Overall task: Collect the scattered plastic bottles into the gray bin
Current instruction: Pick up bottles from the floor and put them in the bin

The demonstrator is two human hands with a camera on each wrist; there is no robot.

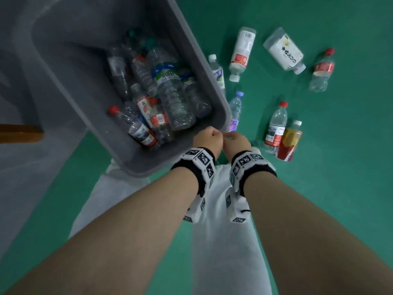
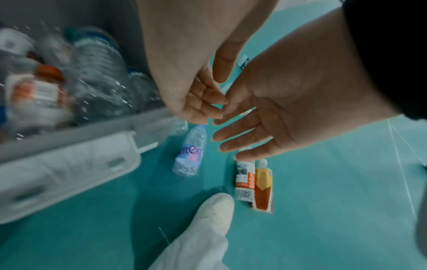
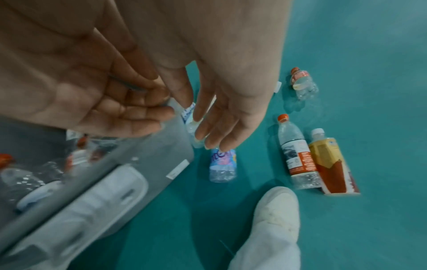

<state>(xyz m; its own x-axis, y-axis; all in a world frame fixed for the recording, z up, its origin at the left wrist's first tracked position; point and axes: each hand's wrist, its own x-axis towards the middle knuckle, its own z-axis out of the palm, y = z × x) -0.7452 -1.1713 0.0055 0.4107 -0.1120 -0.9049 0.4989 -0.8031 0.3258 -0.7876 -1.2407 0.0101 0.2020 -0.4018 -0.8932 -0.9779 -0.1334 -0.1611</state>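
Left grip seemingly curled, right grip relaxed.

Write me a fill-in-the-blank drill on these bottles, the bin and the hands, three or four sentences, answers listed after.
1. Bottles still lying on the floor outside the gray bin number ____.
2. The yellow-and-red bottle lies beside a clear bottle whose cap is ____.
3. The purple-capped bottle lies next to the bin's ____ corner as the head view shows it.
4. The left hand and right hand hold ____.

Missing words: seven; red; lower right; nothing
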